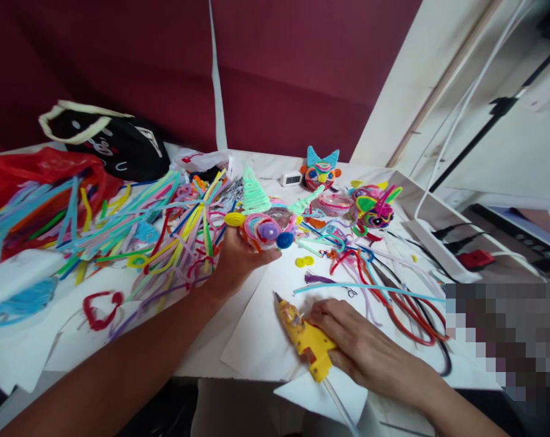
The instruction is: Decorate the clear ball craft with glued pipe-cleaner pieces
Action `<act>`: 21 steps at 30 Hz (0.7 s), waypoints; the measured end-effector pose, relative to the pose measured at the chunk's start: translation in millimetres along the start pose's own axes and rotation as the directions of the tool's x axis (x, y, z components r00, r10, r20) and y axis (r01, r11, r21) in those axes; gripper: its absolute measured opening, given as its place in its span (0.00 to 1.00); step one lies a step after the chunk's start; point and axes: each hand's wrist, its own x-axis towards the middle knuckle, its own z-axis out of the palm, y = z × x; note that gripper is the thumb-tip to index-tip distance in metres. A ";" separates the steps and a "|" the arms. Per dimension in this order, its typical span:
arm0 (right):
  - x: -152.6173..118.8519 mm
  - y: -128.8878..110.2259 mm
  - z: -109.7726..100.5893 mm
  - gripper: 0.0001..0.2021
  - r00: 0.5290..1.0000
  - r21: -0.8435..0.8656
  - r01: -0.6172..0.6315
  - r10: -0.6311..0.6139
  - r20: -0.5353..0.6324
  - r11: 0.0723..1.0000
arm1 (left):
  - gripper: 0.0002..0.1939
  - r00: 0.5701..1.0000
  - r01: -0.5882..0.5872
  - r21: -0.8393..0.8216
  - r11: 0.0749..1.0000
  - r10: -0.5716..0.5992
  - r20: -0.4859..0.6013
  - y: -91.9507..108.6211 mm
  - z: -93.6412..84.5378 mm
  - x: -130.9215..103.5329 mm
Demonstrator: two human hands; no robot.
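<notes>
Glue gun (307,340): in my right hand (354,340). Toy (266,232): in my left hand (239,260). Pipe cleaners (179,243): to my left. 2 more toys (322,176): behind. Power strip (433,249): far right.

Three pipe-cleaner figures (268,232), one glue gun (309,341), one tassel (319,278), one digital clock (291,179), one black bag (129,149), one red bag (81,162), one power strip (442,250); loose pipe cleaners (201,209), too many to count.

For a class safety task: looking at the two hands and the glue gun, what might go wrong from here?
1. The glue gun in the right hand points roughly towards the left hand, which holds the pipe-cleaner figure; if hot, its tip might burn skin.
2. That tip is over white paper, so glue could drip there.
3. Loose pipe cleaners crowd the left arm and might snag.
</notes>
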 end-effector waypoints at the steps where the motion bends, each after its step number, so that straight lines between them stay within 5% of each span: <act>1: -1.7 0.4 -2.2 0.21 1.000 0.012 0.001 -0.001 0.008 1.000 | 0.33 1.000 0.011 0.008 1.000 -0.011 0.000 0.5 0.6 -0.3; 4: -9.2 6.4 -12.4 0.19 0.999 0.048 -0.026 0.027 -0.022 0.999 | 0.34 1.000 0.023 0.014 1.000 -0.023 0.007 1.2 1.9 -0.7; 9: -7.0 30.6 -27.9 0.12 0.936 -0.043 -0.155 0.133 -0.325 0.987 | 0.35 1.000 -0.019 0.003 1.000 0.019 0.009 -2.4 1.4 -1.0; 13: 19.8 43.4 -26.2 0.09 0.968 -0.088 -0.033 0.009 -0.253 0.996 | 0.32 0.999 -0.018 0.002 1.000 0.018 0.029 -5.3 0.9 -1.5; 21: 59.8 44.5 -7.1 0.07 0.980 -0.443 0.088 -0.156 -0.120 0.892 | 0.29 0.999 -0.022 0.061 0.998 0.021 0.028 -0.8 3.6 -2.3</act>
